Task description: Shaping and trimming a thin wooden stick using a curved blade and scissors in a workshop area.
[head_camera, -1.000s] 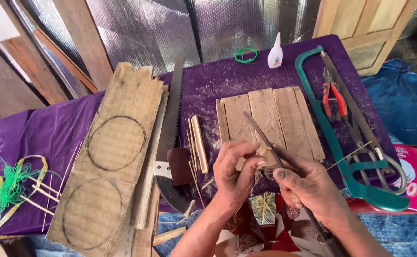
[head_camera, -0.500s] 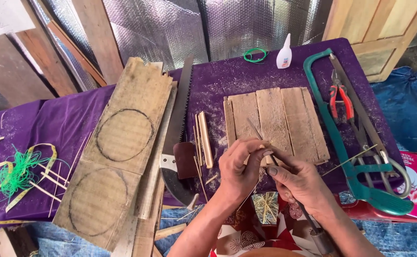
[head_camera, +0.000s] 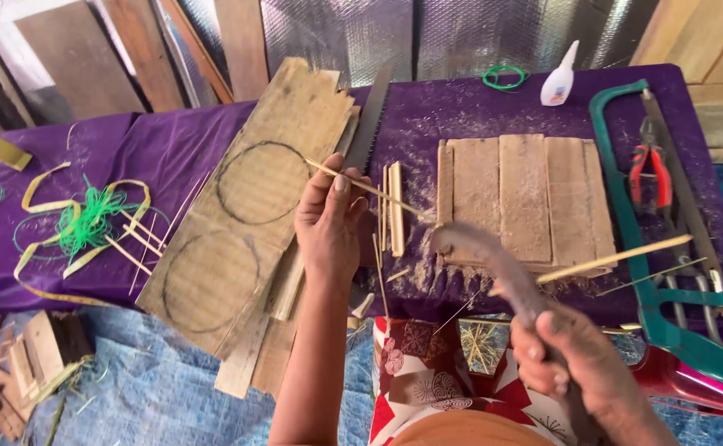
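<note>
My left hand (head_camera: 329,221) pinches a thin bamboo stick (head_camera: 367,188) and holds it up over the purple-covered table (head_camera: 155,157), its point slanting right toward the wooden slat board (head_camera: 520,196). My right hand (head_camera: 580,367) grips the handle of a curved knife (head_camera: 493,258), whose blurred blade reaches up to the board's front left corner. A longer bamboo strip (head_camera: 617,258) lies across the board's front right edge, just above that hand.
A flat woven mat with two drawn circles (head_camera: 250,206) lies left of my left hand, a saw blade (head_camera: 368,128) beside it. Loose sticks (head_camera: 393,206), a green hacksaw (head_camera: 642,248), red pliers (head_camera: 650,169), a glue bottle (head_camera: 559,78) and green string (head_camera: 80,223) lie around.
My hands have parted: the left lifted the thin stick up and to the left, the right pulled the knife down and right. The camera moved closer and shifted.
</note>
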